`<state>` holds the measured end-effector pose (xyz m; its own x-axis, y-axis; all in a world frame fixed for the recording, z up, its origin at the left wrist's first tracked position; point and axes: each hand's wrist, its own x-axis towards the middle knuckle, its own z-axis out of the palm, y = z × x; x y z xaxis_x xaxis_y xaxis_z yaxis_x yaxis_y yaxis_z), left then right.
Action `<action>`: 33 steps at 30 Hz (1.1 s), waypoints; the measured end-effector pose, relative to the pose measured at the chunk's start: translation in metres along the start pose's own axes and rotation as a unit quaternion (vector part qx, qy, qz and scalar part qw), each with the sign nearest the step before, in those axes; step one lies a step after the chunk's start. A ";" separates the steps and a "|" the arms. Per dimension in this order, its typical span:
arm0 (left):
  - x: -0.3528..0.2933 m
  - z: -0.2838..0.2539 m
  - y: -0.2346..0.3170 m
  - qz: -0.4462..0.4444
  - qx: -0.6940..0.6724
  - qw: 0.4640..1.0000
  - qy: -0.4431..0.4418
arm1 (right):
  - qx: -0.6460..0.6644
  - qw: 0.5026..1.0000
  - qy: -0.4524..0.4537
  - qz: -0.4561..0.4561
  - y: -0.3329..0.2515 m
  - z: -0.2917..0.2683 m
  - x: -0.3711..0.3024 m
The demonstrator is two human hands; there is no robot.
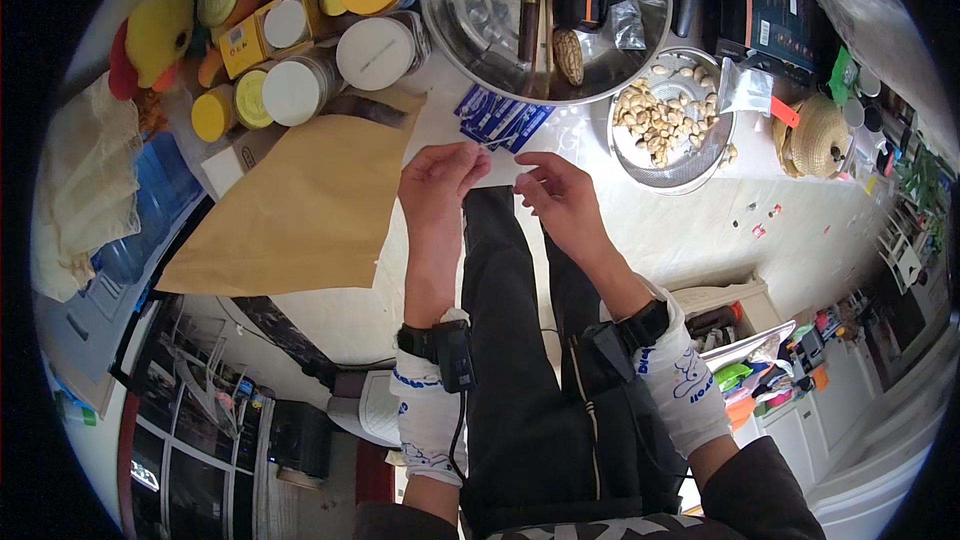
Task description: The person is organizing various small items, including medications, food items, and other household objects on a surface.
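My left hand (443, 172) is closed in a pinch at the table's near edge. A thin white strip or stick (499, 142) sticks out from its fingertips toward the right; its exact kind is too small to tell. Just to the right, my right hand (556, 192) has its fingers curled in, thumb and forefinger close together; whatever they may hold cannot be made out. Blue printed packets (497, 118) lie on the table just beyond both hands. Each wrist wears a black strapped device with a cable, over white printed sleeves.
Beyond the packets stands a large steel bowl (470, 70) holding dark-handled tools. A steel strainer (652, 176) of pale nuts or shells sits to its right, beside a woven straw hat (815, 138). Brown paper (300, 205) covers the left side, near several lidded jars (292, 92).
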<state>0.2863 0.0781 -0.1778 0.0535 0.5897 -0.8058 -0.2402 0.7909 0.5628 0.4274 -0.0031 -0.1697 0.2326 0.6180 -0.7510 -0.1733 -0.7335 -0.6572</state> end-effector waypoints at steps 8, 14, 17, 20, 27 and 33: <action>-0.001 0.027 -0.001 0.016 0.102 0.992 -0.079 | 0.089 0.994 0.040 -0.052 -0.037 -0.002 0.028; 0.002 0.041 0.008 0.158 0.274 0.946 -0.065 | -0.018 0.992 0.020 -0.127 -0.042 -0.011 0.052; 0.005 0.058 0.019 0.215 0.366 0.905 -0.033 | -0.026 0.986 0.045 -0.160 -0.051 -0.009 0.064; 0.016 0.075 0.028 0.245 0.384 0.890 0.019 | -0.001 0.986 0.071 -0.153 -0.058 -0.014 0.067; 0.070 0.108 0.034 0.362 0.536 0.759 0.081 | -0.030 0.991 0.077 -0.108 -0.034 -0.038 0.039; 0.103 0.126 0.028 0.362 0.541 0.752 0.106 | -0.073 0.996 0.043 -0.020 -0.013 -0.057 0.010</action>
<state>0.4071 0.1812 -0.2218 0.1061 0.9810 -0.1626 0.8027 0.0120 0.5962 0.4864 -0.0029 -0.1651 0.3190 0.6259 -0.7117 -0.0220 -0.7458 -0.6658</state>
